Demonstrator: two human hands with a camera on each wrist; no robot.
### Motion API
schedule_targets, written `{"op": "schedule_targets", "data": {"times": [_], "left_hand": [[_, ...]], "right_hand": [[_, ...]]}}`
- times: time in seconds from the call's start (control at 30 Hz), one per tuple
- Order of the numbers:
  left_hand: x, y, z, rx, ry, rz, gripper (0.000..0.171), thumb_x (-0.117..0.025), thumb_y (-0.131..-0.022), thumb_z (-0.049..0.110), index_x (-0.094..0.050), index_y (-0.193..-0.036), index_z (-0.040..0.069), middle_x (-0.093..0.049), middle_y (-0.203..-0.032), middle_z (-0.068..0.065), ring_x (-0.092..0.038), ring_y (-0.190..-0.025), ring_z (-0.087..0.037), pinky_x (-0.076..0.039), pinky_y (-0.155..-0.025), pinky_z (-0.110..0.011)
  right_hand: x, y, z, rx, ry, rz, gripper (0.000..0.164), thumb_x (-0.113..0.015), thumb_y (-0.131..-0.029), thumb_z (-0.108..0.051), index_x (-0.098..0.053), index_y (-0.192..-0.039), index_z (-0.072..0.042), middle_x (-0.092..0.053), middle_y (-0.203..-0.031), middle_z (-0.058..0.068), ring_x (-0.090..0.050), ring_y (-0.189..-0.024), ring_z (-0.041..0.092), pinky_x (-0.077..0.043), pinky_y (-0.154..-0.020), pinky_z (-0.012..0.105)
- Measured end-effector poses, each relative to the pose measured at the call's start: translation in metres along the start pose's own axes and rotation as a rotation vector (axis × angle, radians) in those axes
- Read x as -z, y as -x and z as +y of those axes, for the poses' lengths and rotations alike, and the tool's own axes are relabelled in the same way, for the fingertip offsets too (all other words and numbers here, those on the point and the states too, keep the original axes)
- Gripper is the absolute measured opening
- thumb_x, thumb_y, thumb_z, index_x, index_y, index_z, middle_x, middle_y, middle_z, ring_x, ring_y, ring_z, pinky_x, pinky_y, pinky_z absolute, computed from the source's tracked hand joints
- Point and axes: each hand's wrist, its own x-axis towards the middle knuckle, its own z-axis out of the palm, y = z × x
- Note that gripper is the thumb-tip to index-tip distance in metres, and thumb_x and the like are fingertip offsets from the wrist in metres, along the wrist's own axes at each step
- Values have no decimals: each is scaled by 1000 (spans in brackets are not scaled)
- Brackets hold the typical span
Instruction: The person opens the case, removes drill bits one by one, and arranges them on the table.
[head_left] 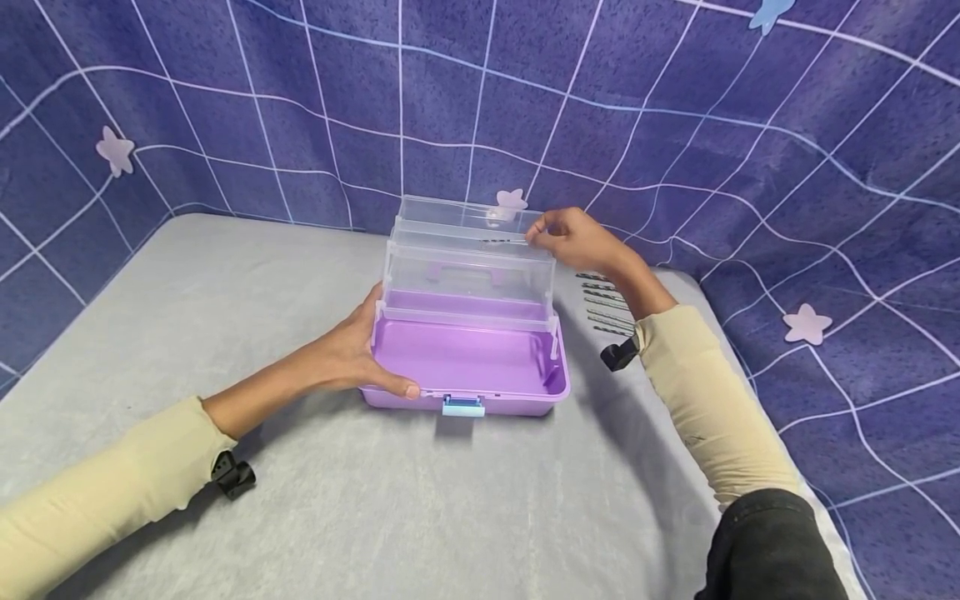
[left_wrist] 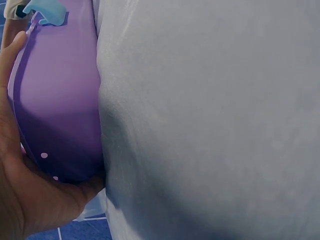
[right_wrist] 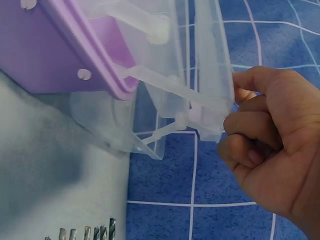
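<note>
A purple toolbox (head_left: 465, 362) stands unfolded on the grey surface, its clear stepped trays (head_left: 468, 310) raised at the back and a light blue latch (head_left: 462, 407) at the front. My left hand (head_left: 347, 354) grips the box's left end, with the thumb along the front rim; in the left wrist view the fingers (left_wrist: 92, 186) reach round its side. Up at the top tray, my right hand (head_left: 576, 242) pinches a thin drill bit (head_left: 501, 242) by one end, its spiral part pointing left over the tray. The right wrist view shows curled fingers (right_wrist: 252, 125) beside the clear plastic; the bit is hidden there.
Several drill bits (head_left: 602, 302) lie in a row right of the box, partly behind the right forearm. A purple-blue gridded cloth (head_left: 442, 100) with star shapes hangs behind and at both sides. The grey cloth-covered surface (head_left: 420, 517) stretches in front of the box.
</note>
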Motion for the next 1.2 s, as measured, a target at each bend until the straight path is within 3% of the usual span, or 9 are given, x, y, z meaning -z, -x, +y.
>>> {"op": "schedule_targets", "data": {"times": [0.13,0.17,0.23,0.27,0.37,0.47,0.67,0.93,1.2], "left_hand": [[1,1,1,11,-13,4,160,-115,-61,30,-6,-179,30,-52,-164,-10,-59,-145,-38,-45,-127,-67],[1,1,1,15,-17,6,161,-115,-61,30,-6,-179,29,-52,-164,-10,-59,-145,-38,-44,-127,-68],[1,1,1,18,-18,8,161,-115,-61,30,-6,-179,29,-52,-164,-10,-59,-145,-38,-43,-128,-68],[1,1,1,18,-14,7,161,-115,-61,30,-6,-179,29,-52,-164,-10,-59,-145,-39,-44,-128,-67],[0,0,1,13,5,4,159,-115,-61,28,-7,-178,29,-52,-164,-9,-59,-145,-38,-45,-127,-66],[0,0,2,14,9,6,159,-115,-61,28,-8,-178,28,-52,-163,-9,-59,-145,-38,-45,-127,-65],[0,1,2,36,-19,8,162,-115,-59,33,-6,-178,29,-51,-164,-10,-58,-146,-38,-42,-129,-68],[0,1,1,18,-10,7,161,-115,-60,31,-7,-178,27,-52,-163,-10,-58,-146,-38,-41,-130,-68],[1,1,1,20,-24,6,162,-115,-60,33,-4,-179,29,-51,-165,-10,-56,-148,-38,-40,-130,-70]], "right_hand": [[6,7,-2,-62,-121,24,36,-57,-113,-21,-76,-128,5,-77,-124,17,-60,-93,10,-50,-83,21],[8,9,-2,-82,-166,17,38,-55,-114,-21,-75,-131,6,-76,-128,18,-59,-88,9,-50,-80,20],[11,15,-1,-127,-257,-2,41,-53,-114,-22,-71,-134,8,-76,-120,12,-55,-78,6,-49,-71,20],[12,18,-1,-148,-293,-16,42,-53,-114,-23,-70,-136,8,-74,-107,7,-50,-71,4,-46,-66,19],[16,28,3,-198,-395,-41,41,-52,-115,-23,-66,-137,10,-50,-76,-10,-34,-58,3,-35,-55,20],[21,39,9,-222,-441,-38,36,-50,-115,-18,-65,-133,9,-32,-64,-12,-30,-54,3,-31,-52,20],[34,64,26,-269,-484,-35,27,-46,-114,-14,-60,-128,4,-29,-64,-13,-27,-54,2,-30,-52,23],[48,97,55,-292,-581,-33,17,-44,-117,-11,-60,-114,-6,-25,-66,-13,-16,-60,9,-15,-57,33],[48,121,84,-349,-542,-69,18,-43,-118,-14,-59,-115,-6,-25,-66,-13,-22,-56,5,-16,-56,34]]}}
